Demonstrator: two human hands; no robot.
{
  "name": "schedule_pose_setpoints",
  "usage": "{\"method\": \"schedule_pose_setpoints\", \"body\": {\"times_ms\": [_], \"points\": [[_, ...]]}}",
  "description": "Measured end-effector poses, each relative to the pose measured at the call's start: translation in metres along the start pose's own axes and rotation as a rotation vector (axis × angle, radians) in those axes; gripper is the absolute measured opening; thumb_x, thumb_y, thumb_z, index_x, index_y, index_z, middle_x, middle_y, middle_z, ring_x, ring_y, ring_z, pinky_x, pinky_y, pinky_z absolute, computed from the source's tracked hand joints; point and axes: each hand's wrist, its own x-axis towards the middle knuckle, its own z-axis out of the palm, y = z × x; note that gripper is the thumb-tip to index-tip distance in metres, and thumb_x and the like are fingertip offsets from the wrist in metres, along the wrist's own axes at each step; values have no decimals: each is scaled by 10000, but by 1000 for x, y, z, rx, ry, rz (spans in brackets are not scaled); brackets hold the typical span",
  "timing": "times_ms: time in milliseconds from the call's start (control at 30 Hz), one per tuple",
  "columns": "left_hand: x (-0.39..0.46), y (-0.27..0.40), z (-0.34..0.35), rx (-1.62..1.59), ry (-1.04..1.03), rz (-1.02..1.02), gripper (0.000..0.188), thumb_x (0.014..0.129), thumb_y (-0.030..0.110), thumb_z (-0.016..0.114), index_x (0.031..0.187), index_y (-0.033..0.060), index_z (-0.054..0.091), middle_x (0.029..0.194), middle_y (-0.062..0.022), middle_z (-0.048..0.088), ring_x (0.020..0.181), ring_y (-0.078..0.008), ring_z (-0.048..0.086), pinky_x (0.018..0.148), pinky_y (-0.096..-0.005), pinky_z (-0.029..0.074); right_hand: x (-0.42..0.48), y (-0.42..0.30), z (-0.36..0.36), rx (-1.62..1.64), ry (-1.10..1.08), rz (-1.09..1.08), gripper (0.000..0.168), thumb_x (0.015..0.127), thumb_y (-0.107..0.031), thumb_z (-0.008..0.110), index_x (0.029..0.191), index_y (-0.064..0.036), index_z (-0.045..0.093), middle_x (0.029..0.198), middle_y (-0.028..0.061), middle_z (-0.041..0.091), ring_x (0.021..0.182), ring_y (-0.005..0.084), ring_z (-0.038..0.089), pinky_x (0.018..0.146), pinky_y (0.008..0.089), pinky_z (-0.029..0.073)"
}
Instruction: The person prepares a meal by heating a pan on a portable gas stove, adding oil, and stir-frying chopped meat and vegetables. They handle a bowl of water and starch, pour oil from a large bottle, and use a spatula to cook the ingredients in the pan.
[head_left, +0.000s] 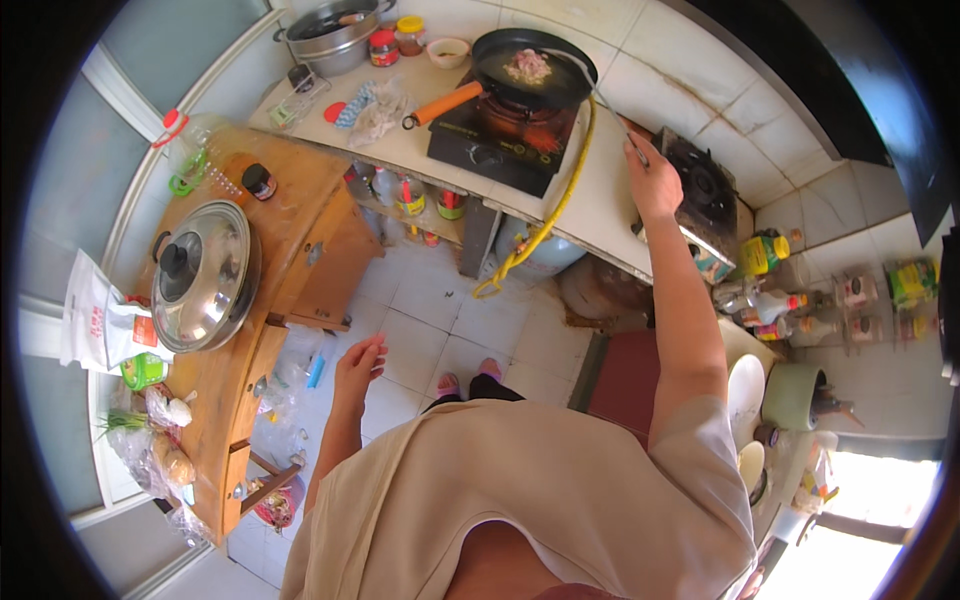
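Note:
My right hand (657, 178) grips the handle end of a long metal utensil (613, 111). Its far end reaches into a dark frying pan (491, 76), where a small heap of pinkish chopped meat (529, 66) lies on the pan's base. The pan sits on a black single-burner stove (487, 154), its orange handle (448, 103) pointing to the lower left. Low at my left side, my left hand (361, 364) hangs over the tiled floor with fingers slightly curled, holding nothing. A small bowl (448, 52) and lidded jars (410, 36) stand left of the pan.
A yellow hose (574, 184) hangs over the counter edge beside a gas cylinder (541, 249). Cloths (382, 109) lie left of the burner. A second gas stove (697, 184) is at the right. The wooden table (300, 199) at left holds a lidded pan (202, 274).

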Motion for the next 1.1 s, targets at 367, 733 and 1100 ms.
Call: {"method": "schedule_pose_setpoints", "body": {"times_ms": [367, 733, 1100], "points": [[-17, -39, -21, -75, 133, -103, 246, 929, 222, 576, 1127, 93, 646, 974, -10, 659, 837, -87, 578, 727, -237, 487, 58, -9, 66, -358, 12, -302, 278, 918, -385, 489, 1159, -355, 626, 920, 97, 622, 887, 279, 632, 715, 443, 499], [25, 4, -55, 0, 33, -31, 254, 931, 219, 564, 1145, 100, 631, 984, -5, 657, 845, -85, 574, 740, -235, 473, 53, -18, 64, -272, 77, -158, 310, 896, -431, 521, 1176, -346, 622, 898, 112, 643, 881, 293, 633, 730, 411, 503], [44, 4, -81, -44, -24, -36, 254, 927, 218, 568, 1139, 93, 633, 985, -10, 658, 853, -96, 586, 738, -237, 472, 22, -34, 54, -370, 83, -141, 277, 894, -397, 529, 1138, -337, 646, 880, 95, 634, 829, 282, 636, 692, 406, 509]]}}
